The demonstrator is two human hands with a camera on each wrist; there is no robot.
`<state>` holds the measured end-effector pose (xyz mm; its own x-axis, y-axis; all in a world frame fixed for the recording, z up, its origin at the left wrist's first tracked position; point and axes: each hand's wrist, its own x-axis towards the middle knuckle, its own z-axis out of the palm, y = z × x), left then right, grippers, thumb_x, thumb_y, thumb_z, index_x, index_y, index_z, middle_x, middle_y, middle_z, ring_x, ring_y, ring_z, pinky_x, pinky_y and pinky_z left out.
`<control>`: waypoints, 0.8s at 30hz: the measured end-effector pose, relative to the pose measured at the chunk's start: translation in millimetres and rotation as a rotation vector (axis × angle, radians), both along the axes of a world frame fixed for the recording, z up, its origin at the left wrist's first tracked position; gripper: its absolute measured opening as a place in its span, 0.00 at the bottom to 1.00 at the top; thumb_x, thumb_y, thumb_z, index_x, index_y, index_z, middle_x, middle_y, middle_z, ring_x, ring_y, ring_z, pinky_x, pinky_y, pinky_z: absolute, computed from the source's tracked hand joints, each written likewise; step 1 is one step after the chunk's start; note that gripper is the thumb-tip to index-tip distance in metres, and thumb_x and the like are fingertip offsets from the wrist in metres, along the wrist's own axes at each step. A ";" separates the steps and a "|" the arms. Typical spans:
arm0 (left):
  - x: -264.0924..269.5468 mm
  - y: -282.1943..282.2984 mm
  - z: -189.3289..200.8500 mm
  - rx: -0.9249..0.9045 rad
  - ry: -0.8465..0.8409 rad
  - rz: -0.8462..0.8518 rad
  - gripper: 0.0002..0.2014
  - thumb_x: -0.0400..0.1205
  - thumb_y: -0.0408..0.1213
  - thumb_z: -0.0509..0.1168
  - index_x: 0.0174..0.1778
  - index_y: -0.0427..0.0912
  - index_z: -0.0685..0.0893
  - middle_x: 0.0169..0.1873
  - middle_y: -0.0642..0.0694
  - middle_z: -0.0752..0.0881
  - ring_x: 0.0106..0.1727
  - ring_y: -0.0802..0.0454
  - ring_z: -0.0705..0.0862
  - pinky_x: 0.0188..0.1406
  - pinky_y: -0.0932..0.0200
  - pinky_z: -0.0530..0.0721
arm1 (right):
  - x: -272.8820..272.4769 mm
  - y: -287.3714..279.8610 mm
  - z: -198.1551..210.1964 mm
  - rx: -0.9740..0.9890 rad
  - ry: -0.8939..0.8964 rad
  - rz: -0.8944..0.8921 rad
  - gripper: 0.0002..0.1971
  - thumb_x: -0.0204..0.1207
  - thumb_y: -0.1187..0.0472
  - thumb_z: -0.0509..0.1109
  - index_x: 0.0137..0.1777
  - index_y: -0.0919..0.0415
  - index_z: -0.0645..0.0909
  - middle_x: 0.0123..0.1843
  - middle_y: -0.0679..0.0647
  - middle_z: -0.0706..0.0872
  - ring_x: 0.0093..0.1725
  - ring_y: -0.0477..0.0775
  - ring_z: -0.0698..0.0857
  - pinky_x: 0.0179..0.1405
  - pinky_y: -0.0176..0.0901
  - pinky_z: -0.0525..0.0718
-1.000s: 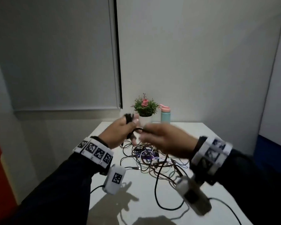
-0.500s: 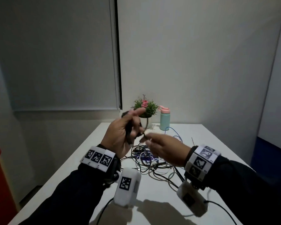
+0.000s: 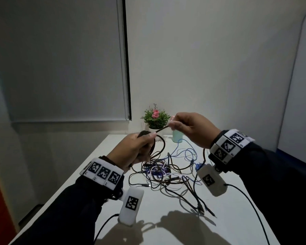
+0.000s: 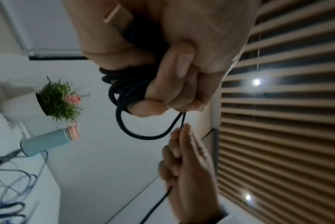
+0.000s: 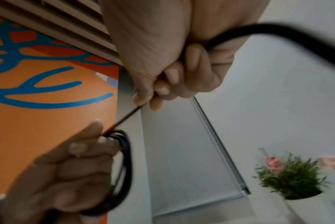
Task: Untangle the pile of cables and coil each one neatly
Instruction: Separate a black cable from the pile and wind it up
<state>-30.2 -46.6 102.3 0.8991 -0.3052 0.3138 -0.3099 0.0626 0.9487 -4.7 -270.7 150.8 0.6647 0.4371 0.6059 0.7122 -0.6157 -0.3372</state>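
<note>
While our left hand [image 3: 133, 151] keeps its fingers curled round a bundle of loops of the black cable [image 3: 162, 130], our right hand [image 3: 191, 129] pinches a straight stretch of the same cable between thumb and fingertips, up and to the right of the left. The short span between the two hands runs taut, slanting upward to the right, and both hands hang above the white table [image 3: 166, 218]. In the left wrist view the loops [image 4: 124, 84] wrap round our fingers, with one loop drooping below them. In the right wrist view the cable [image 5: 277, 32] passes through our closed right fist and leaves past the palm.

Below the hands, near the middle of the table, lies the tangled pile of cables [image 3: 168, 172], black, white and blue strands crossing one another, some trailing toward the near edge. At the far edge stand a small potted plant [image 3: 155, 117] with a pink flower and, just right of it, a pale green bottle [image 3: 177, 137], partly hidden behind our right hand.
</note>
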 end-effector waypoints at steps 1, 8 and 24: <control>-1.1 0.7 4.4 -0.068 0.016 -0.005 0.19 0.80 0.51 0.70 0.27 0.48 0.77 0.18 0.55 0.62 0.14 0.58 0.59 0.25 0.59 0.70 | 3.5 -3.9 -2.8 0.006 0.008 -0.016 0.14 0.84 0.49 0.65 0.43 0.56 0.84 0.29 0.51 0.79 0.29 0.47 0.75 0.32 0.44 0.72; 7.0 9.1 8.5 -0.389 0.141 0.027 0.21 0.88 0.45 0.61 0.27 0.46 0.73 0.16 0.55 0.62 0.09 0.59 0.59 0.18 0.62 0.73 | 13.5 -14.6 -30.6 -0.002 0.062 -0.056 0.13 0.87 0.52 0.61 0.45 0.54 0.82 0.33 0.47 0.78 0.32 0.40 0.75 0.35 0.41 0.74; 2.2 -27.5 -18.5 -0.219 0.194 -0.065 0.29 0.72 0.62 0.72 0.46 0.36 0.79 0.21 0.50 0.67 0.19 0.55 0.71 0.41 0.56 0.82 | -14.4 33.8 -43.4 0.002 0.025 0.041 0.08 0.87 0.51 0.59 0.49 0.54 0.72 0.36 0.41 0.76 0.36 0.43 0.75 0.37 0.42 0.69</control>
<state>-28.0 -74.1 83.9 0.9297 -0.3076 0.2027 -0.1127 0.2865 0.9514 -19.1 -236.9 107.5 0.6613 0.4629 0.5902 0.7280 -0.5855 -0.3566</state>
